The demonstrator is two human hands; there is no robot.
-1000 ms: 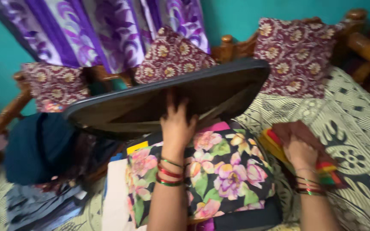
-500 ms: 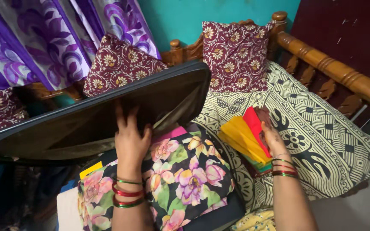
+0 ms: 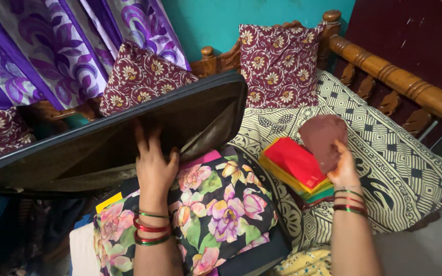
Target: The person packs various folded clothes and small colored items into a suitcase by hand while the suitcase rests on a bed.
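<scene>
Wooden sofa [image 3: 400,76], turned rails, carved back; seat draped w/ cream-and-black patterned cover [image 3: 384,153], woven look. Teal wall [image 3: 216,20] behind, purple floral curtain [image 3: 52,51] at left. Maroon flower-print cushions [image 3: 280,64] propped along back. Dark suitcase lid [image 3: 129,133], rigid, rounded corners, tilted up over packed clothes. Left hand [image 3: 154,166] flat against lid's inner lining, fingers spread, propping it. Black floral-print fabric [image 3: 221,204], pink and purple blooms, folded on top inside case. Right hand [image 3: 341,168] pinching maroon folded cloth [image 3: 323,135], raised just above stack of folded cloths [image 3: 295,166], red, yellow, green, lying on sofa cover beside case. Bangles on both wrists.
</scene>
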